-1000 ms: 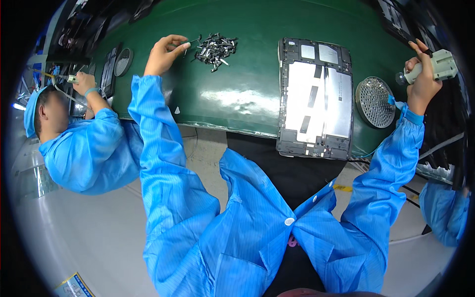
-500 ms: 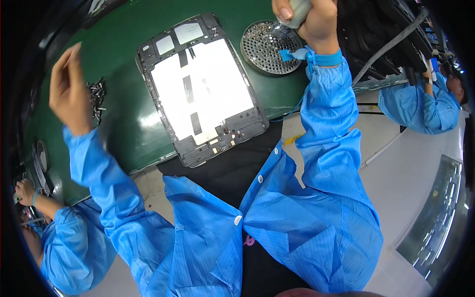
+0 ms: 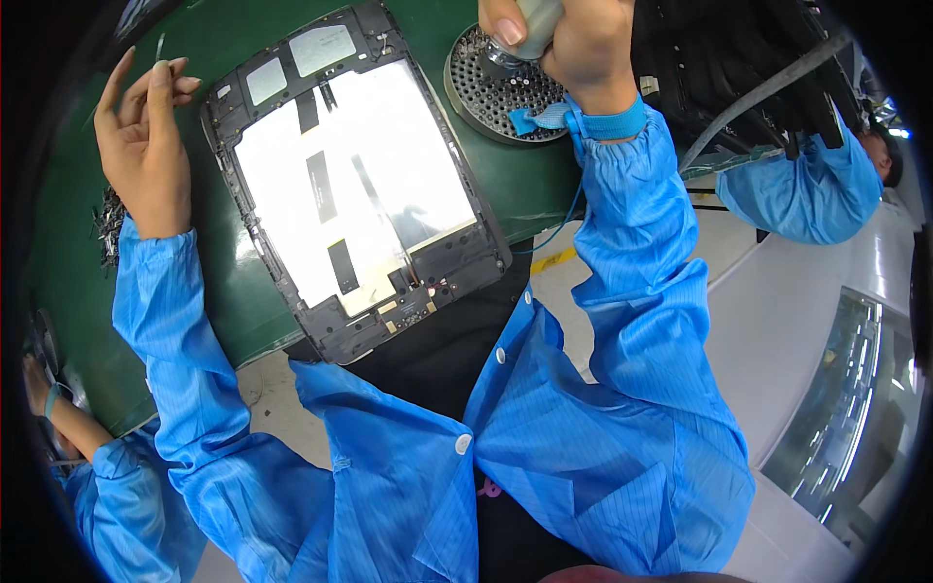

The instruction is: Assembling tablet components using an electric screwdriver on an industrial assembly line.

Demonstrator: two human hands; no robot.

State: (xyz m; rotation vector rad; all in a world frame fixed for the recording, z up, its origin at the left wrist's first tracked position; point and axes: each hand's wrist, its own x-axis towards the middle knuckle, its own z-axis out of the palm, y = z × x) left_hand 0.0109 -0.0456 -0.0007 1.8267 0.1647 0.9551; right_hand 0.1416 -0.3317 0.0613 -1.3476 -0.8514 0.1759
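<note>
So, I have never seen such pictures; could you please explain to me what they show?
There is no machine, only a person's bare left hand and right hand. Every picture comes from a fisheye camera on the head, so straight edges bend. On the green table lie an opened device like a tablet, a round tray with small holes, and a pile of small parts at the left. The left hand holds a thin piece; the right hand grips a pale tool over the tray.

I get a bright view: glare washes out the pale panel (image 3: pixel 274 180) and leaves a sheen on the green tabletop (image 3: pixel 236 282), while fisheye distortion bends straight edges.
</note>
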